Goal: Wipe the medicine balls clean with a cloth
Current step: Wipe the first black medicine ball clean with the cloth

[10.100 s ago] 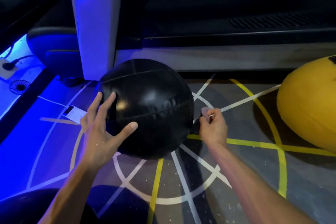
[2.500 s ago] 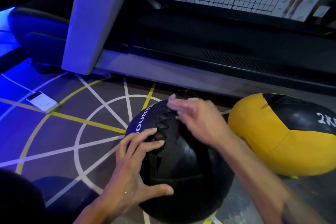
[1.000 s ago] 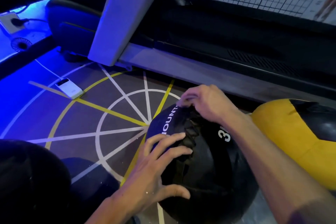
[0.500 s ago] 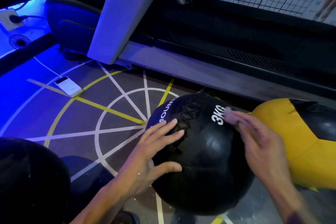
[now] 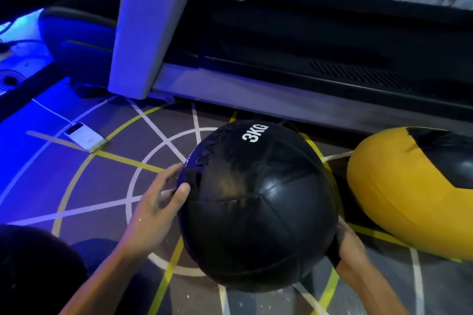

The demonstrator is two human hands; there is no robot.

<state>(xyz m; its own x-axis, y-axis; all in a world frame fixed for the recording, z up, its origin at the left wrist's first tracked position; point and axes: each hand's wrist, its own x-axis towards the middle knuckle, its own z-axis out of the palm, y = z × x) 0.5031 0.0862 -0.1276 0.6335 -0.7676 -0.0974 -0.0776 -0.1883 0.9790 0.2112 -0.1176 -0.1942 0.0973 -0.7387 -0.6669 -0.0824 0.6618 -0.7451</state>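
Observation:
A black medicine ball (image 5: pixel 256 207) marked 3KG rests on the floor in the middle of the head view. My left hand (image 5: pixel 156 212) lies against its left side with the thumb and fingers spread on the leather. My right hand (image 5: pixel 350 245) is at the ball's lower right edge, and its fingers are hidden behind the ball. No cloth shows in this frame. A yellow and black medicine ball (image 5: pixel 399 199) lies just to the right, close to the black one.
A treadmill base (image 5: pixel 281 100) runs along the floor behind the balls, with its grey upright (image 5: pixel 151 25) at the left. A white power bank (image 5: pixel 84 137) on a cable lies on the lined floor at the left. My dark-clothed knee (image 5: pixel 33 271) fills the lower left corner.
My right hand has dropped from the top of the black ball to its lower right edge. The ball has turned, so the 3KG mark is now at the top. My left hand slid to the side.

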